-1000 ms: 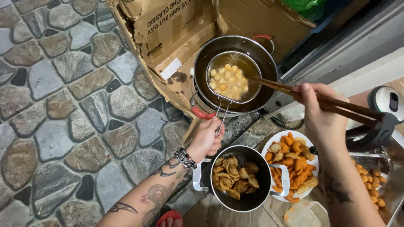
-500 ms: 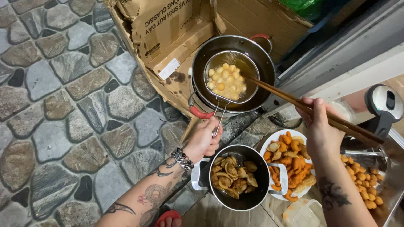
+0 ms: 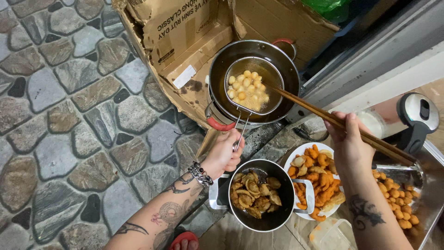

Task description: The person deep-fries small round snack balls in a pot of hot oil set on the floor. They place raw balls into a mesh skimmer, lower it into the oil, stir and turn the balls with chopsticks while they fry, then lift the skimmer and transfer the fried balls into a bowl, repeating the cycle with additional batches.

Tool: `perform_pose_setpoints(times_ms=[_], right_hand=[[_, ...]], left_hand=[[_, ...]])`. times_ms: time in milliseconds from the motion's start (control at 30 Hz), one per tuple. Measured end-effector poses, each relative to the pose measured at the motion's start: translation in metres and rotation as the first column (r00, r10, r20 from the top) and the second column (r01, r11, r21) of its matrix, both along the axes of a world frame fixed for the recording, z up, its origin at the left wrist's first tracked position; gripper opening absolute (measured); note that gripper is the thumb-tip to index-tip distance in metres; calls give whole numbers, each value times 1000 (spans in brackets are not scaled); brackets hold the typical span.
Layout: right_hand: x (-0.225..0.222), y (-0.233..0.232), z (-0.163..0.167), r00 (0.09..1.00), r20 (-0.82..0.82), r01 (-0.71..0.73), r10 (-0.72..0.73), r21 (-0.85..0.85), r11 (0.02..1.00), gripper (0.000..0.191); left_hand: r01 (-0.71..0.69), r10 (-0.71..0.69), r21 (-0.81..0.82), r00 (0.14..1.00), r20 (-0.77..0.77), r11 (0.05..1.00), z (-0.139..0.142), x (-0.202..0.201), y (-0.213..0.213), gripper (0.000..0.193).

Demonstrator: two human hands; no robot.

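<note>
1. Change against the earlier pictures: little. The wire skimmer (image 3: 248, 85) sits in the same place over the pot (image 3: 253, 78), and the left hand (image 3: 224, 153) keeps its hold on the handle. The right hand (image 3: 349, 143) has drifted a little lower and outward, and the long chopsticks (image 3: 344, 126) lie at a slightly flatter slant, with their tips at the right rim of the skimmer basket.
2. Left hand: fingers curled shut round the skimmer's thin wire handle (image 3: 240, 131), which runs up from the fist to the basket. A chain bracelet (image 3: 200, 173) sits on the wrist; the forearm is tattooed.
3. Skimmer: round mesh basket held inside the pot, carrying a heap of small pale yellow balls (image 3: 246, 88). The basket lies well above the gripping fingers, joined to them only by the handle.
4. Right hand: fingers closed on the pair of chopsticks near their middle; the sticks pass across the palm side, tips up-left toward the pot, butts down-right over the metal tray (image 3: 428, 185).
5. Pot: dark, steel-rimmed, with red handles, standing before a torn cardboard screen (image 3: 185, 55).
6. Dark bowl (image 3: 261, 194) of browned fried pieces, just below the left hand.
7. White plate (image 3: 314, 185) of orange fried pieces, under the right wrist, beside the bowl.
8. Golden fried balls (image 3: 395, 199) on the tray, at far right.
9. Stone paving (image 3: 69, 115) at left.
</note>
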State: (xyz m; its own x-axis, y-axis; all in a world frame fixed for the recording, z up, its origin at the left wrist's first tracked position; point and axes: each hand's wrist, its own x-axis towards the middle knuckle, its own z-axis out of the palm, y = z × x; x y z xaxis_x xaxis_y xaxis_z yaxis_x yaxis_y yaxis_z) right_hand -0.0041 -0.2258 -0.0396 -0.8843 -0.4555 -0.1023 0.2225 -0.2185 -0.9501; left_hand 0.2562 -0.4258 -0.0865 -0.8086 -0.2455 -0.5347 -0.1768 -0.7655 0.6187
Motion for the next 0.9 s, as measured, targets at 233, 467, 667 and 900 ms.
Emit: perform_pose_setpoints(times_ms=[233,467,667,900], right_hand=[[6,1,26,999,-19,37,-38,-32,999,13],[45,-27,56,789,-588,2,179,294,956,23],[59,-40,69,750,-613,-9,248,367,930,22],[74,-45,74,704,-651,-34,285,370,928,20]], left_hand=[[-20,21,30,999,-46,999,-1,7,-10,45],[-9,10,-32,1000,24,999,3,6,-2,46],[-43,43,19,999,13,999,1,3,-4,43],[-29,29,-16,1000,10,999,-3,7,1,44]])
